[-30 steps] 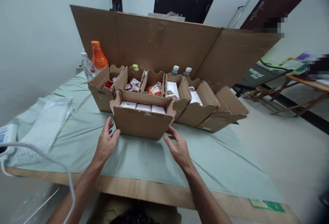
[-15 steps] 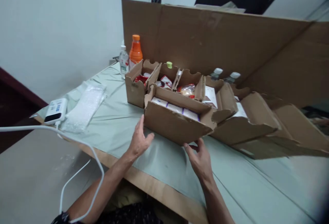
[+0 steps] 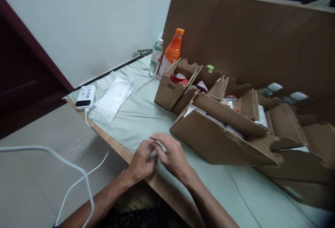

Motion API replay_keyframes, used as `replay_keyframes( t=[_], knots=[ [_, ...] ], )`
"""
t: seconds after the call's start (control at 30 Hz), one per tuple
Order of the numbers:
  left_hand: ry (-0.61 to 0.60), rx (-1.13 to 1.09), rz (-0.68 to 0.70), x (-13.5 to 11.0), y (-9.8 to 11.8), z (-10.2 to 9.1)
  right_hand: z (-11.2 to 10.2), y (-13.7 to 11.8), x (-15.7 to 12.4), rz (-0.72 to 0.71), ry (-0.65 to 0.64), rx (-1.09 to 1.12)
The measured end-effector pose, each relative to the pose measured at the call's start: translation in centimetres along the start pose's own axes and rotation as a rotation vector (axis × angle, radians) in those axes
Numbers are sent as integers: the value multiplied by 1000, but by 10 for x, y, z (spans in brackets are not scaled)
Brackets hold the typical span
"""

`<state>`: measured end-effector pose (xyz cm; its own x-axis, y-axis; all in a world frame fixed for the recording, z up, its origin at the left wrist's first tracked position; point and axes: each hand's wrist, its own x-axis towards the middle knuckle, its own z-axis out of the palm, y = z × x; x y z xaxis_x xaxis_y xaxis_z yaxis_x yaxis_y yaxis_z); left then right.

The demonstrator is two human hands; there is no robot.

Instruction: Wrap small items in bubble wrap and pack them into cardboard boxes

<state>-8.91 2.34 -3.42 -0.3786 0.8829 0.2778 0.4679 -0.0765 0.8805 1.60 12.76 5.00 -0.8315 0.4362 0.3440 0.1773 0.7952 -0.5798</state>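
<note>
My left hand (image 3: 142,161) and my right hand (image 3: 171,154) meet over the front edge of the table, with their fingertips touching or overlapping. The fingers of each are loosely curved, thumbs apart from them, and a small gap shows between; I see nothing held. Just beyond my right hand is a long open cardboard box (image 3: 220,139), tilted, with white packs edged in purple (image 3: 216,119) inside. Neither hand touches it. Behind stand several more open cardboard boxes (image 3: 169,92), some with red packets (image 3: 179,79) in them.
To the left lie a white power bank (image 3: 85,97) with a white cable (image 3: 87,114) and bubble wrap (image 3: 113,98). A water bottle (image 3: 156,58) and an orange drink bottle (image 3: 173,51) stand behind the boxes. A tall cardboard panel (image 3: 248,39) rises at the back.
Both hands have left the long box's ends and come together at the table edge. The view has swung to the left, so everything sits further right.
</note>
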Motion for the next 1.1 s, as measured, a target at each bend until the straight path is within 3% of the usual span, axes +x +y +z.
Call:
replay_keyframes(
  t=[0.13,0.23,0.33,0.4,0.5,0.6,0.7,0.77,0.83,0.93,1.1],
  knots=[
    [25,-24,-22,-3,-7,9,59,-23,103,-256,-364,-280],
    [31,-54,0,-2,-10,9,100,-31,151,-425,-417,-494],
    [43,-88,17,-2,-11,6,128,-29,177,-542,-499,-492],
    [54,-115,20,-2,-10,7,134,-25,186,-479,-464,-353],
    [78,-141,8,-4,-9,9,114,-20,183,-179,-168,62],
    [192,-362,-138,1,-7,4,61,-16,151,-7,52,519],
    [358,-966,-419,14,-4,-16,-3,-8,83,86,104,775],
    [356,-1323,-555,25,-1,-33,-37,0,25,188,104,871],
    [271,-1485,-633,35,1,-46,-62,10,-34,304,78,916],
    [239,-1323,-663,41,4,-47,-86,25,-112,468,82,904],
    [249,-820,-614,26,13,-13,-113,44,-196,718,244,751]
  ],
)
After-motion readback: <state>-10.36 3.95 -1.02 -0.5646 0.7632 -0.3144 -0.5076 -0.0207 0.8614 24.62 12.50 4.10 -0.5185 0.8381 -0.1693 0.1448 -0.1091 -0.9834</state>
